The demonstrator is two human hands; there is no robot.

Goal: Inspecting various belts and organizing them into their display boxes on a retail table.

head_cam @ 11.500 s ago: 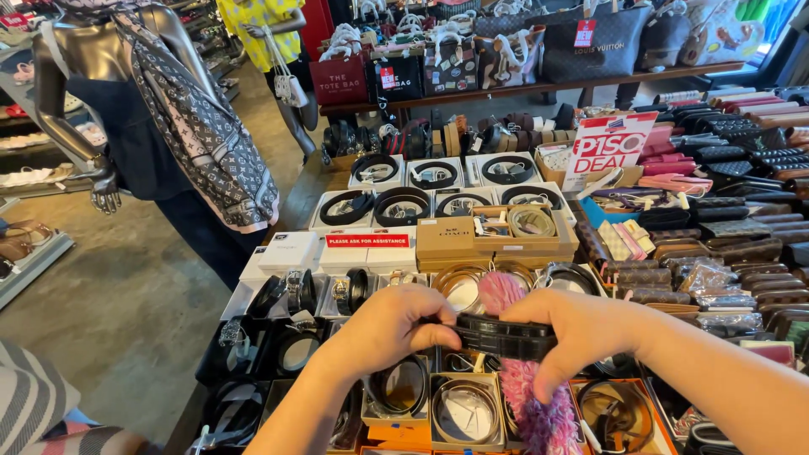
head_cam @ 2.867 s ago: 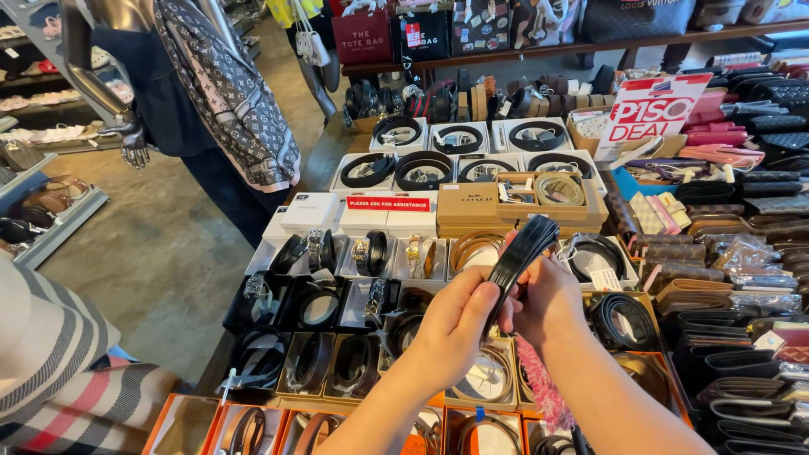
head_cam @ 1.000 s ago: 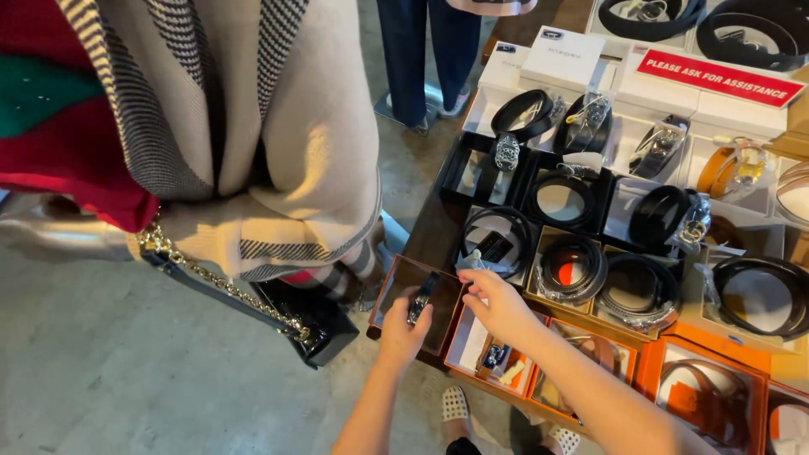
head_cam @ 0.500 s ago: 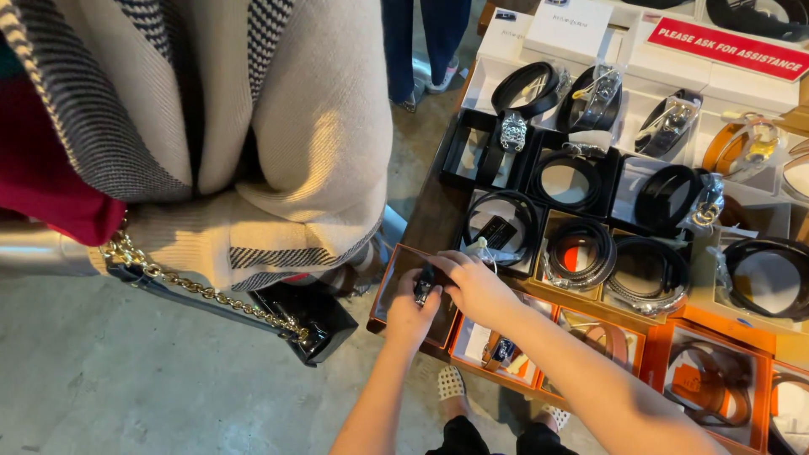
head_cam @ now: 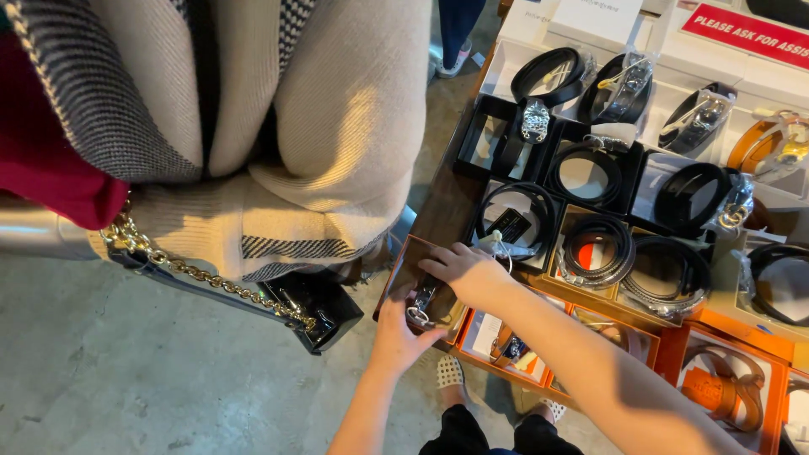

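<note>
Both my hands are at a brown open box [head_cam: 403,268] on the near left corner of the display table. A black belt [head_cam: 424,297] with a silver buckle lies in that box. My right hand [head_cam: 462,270] rests over the top of the belt, fingers pressing it down into the box. My left hand [head_cam: 403,334] comes from below and grips the buckle end at the box's front edge. Part of the belt is hidden under my right hand.
A person in a beige striped wrap [head_cam: 320,126] stands close on the left, with a black bag [head_cam: 308,307] on a gold chain beside the box. Coiled belts fill black boxes [head_cam: 594,244] and orange boxes [head_cam: 725,392] to the right. Concrete floor [head_cam: 126,379] lies below.
My hands have shifted slightly down and left, settling the belt deeper into the brown box. The view has moved closer to the table corner.
</note>
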